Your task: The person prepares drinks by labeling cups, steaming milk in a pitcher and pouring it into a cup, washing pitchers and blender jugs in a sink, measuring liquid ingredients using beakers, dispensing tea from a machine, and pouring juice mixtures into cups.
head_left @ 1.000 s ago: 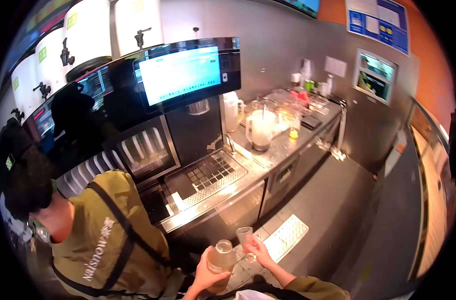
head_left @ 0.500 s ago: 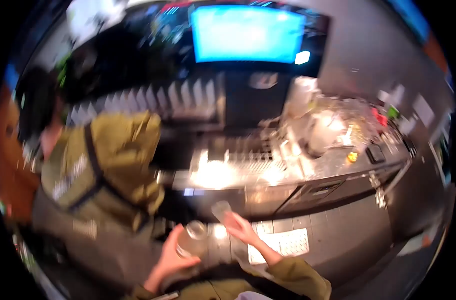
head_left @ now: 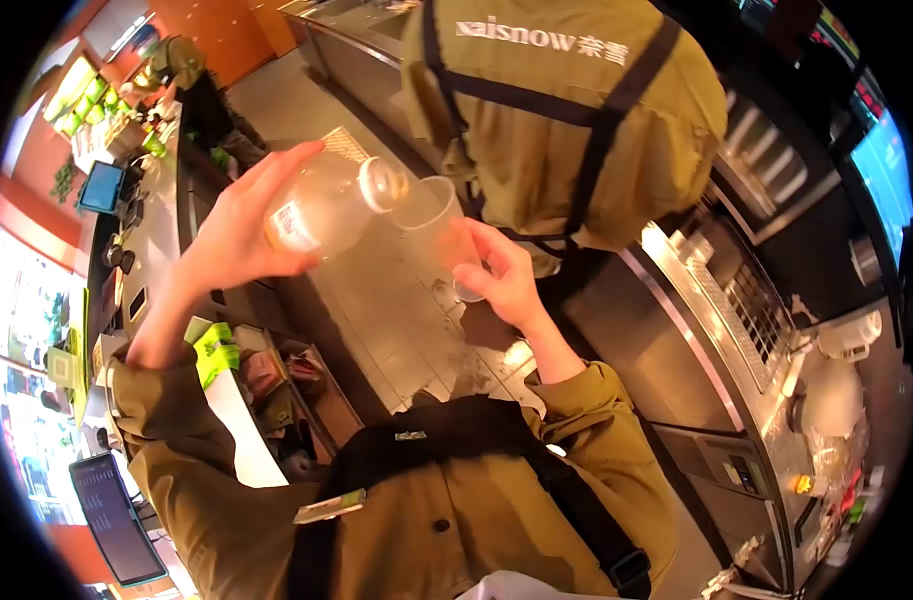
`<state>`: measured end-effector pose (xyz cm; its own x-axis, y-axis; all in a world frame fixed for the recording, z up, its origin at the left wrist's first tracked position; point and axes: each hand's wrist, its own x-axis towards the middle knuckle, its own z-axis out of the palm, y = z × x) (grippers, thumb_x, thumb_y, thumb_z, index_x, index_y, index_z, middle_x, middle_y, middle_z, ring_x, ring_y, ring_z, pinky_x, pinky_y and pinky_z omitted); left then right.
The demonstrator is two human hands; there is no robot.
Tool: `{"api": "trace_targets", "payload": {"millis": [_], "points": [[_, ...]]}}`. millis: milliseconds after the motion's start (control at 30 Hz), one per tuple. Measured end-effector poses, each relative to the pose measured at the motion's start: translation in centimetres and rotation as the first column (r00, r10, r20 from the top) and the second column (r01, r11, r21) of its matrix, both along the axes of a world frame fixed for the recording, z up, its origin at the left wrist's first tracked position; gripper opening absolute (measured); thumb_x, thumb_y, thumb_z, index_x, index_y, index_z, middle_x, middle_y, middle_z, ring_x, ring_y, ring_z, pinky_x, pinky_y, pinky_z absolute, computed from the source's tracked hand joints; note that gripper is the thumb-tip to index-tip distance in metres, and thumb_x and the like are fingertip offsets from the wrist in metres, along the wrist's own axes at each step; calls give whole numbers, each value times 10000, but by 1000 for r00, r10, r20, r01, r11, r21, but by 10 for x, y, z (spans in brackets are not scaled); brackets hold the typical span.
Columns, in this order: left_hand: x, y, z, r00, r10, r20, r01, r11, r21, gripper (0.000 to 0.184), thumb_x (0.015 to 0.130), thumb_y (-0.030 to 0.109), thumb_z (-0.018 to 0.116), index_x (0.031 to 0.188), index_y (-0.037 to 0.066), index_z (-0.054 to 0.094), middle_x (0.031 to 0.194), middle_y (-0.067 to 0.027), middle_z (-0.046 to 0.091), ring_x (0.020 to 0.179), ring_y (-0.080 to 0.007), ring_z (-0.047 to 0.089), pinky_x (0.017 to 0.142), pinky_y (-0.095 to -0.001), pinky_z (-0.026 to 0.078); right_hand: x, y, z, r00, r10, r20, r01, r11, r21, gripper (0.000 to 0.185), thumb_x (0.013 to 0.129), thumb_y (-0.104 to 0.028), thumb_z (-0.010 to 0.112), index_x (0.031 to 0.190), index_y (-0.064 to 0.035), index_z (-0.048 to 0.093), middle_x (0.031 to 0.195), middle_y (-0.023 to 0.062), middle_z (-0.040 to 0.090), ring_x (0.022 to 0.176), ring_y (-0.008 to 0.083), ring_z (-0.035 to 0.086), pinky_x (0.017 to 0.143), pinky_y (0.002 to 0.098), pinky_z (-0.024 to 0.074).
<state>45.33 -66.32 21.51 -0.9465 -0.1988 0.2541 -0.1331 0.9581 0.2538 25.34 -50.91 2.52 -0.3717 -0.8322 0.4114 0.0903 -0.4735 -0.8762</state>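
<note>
My left hand point(head_left: 238, 222) is wrapped around a wide, translucent plastic bottle point(head_left: 328, 208) with a small white label. The bottle is tilted, its white-ringed neck pointing right at the rim of a clear plastic cup point(head_left: 426, 222). My right hand point(head_left: 503, 272) grips that cup from the right side, and the cup leans a little toward the bottle. Whether liquid is passing between them I cannot tell. Both hands are raised in front of my chest, above the tiled floor.
Close ahead, a co-worker point(head_left: 566, 120) stands with their back to me. Another person point(head_left: 191, 85) is farther off by the left counter point(head_left: 156, 240). A steel counter point(head_left: 676, 290) with a grate runs along my right. Open shelving point(head_left: 296, 390) holding packets is near my left elbow.
My view has swung left, bringing the co-worker from the left side to straight ahead. The bottle has been raised and tipped, and its mouth is now at the cup.
</note>
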Motion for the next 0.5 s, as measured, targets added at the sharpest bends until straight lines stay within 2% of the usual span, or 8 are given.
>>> {"api": "trace_targets", "payload": {"millis": [33, 100, 167, 333, 433, 500], "points": [[9, -19, 7, 999, 11, 42, -11, 1000, 1, 902, 490, 151, 745, 1282, 38, 329, 1187, -159, 452, 1102, -320, 449, 953, -365, 342, 6, -20, 8, 997, 78, -22, -78, 997, -15, 505, 758, -195, 632, 1186, 20, 473, 1031, 72, 569, 989, 163, 506, 883, 294, 373], [25, -56, 20, 998, -14, 60, 18, 997, -73, 873, 497, 128, 743, 1269, 50, 345, 1224, -139, 436, 1106, -326, 441, 933, -377, 373, 19, -56, 21, 977, 211, 34, -210, 977, -39, 501, 796, -218, 592, 1214, 14, 442, 1015, 78, 570, 953, 160, 519, 842, 287, 401], [40, -92, 31, 998, -31, 55, 36, 994, -100, 870, 498, 115, 738, 1272, 62, 345, 1246, -124, 426, 1111, -316, 439, 935, -365, 377, 33, -92, 32, 965, 252, 72, -246, 966, -83, 508, 809, -232, 577, 1227, 11, 420, 1002, 81, 571, 906, 149, 529, 800, 280, 419], [57, -164, 53, 997, -55, 57, 62, 989, -136, 865, 491, 92, 720, 1272, 71, 349, 1263, -97, 420, 1120, -292, 434, 944, -357, 369, 47, -178, 46, 959, 275, 72, -263, 955, -140, 607, 802, -341, 579, 1234, 40, 390, 932, 118, 585, 800, 160, 550, 732, 299, 447], [60, -208, 56, 997, -61, 52, 66, 991, -116, 859, 491, 74, 705, 1274, 72, 352, 1275, -87, 412, 1138, -278, 421, 959, -353, 349, 49, -225, 50, 969, 248, 15, -242, 956, -165, 579, 818, -342, 572, 1229, 34, 413, 961, 123, 589, 808, 160, 556, 739, 298, 450], [60, -240, 57, 996, -77, 43, 82, 988, -129, 857, 492, 70, 704, 1275, 74, 353, 1278, -87, 409, 1145, -278, 416, 964, -351, 342, 51, -256, 52, 969, 245, 31, -236, 954, -188, 515, 833, -302, 562, 1209, 29, 441, 973, 78, 589, 808, 123, 541, 729, 266, 438]]}}
